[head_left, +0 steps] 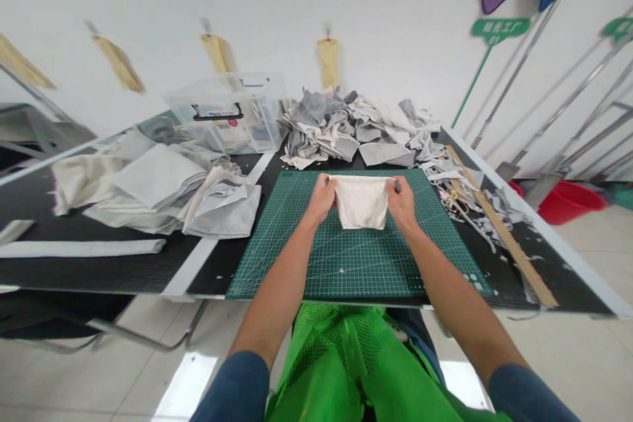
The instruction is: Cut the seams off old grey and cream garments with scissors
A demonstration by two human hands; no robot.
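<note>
A white piece of cloth (362, 201) hangs stretched between my two hands, above the far part of a green cutting mat (366, 270). My left hand (322, 196) pinches its upper left corner, fingers closed. At the upper right corner my right hand (401, 201) grips it the same way. A small dark object shows at the right fingertips, too small to name. Between the hands the top edge runs nearly straight, and the lower edge hangs free. A bit of red shows beside the left fingers; its source is hidden.
Heaped grey and white cloth scraps (326, 125) lie behind the mat. A clear plastic box (237, 119) stands left of them, with folded cloth stacks (163, 175) nearer. A wooden ruler (504, 231) lies among scraps at right. Red buckets (571, 203) stand on the floor.
</note>
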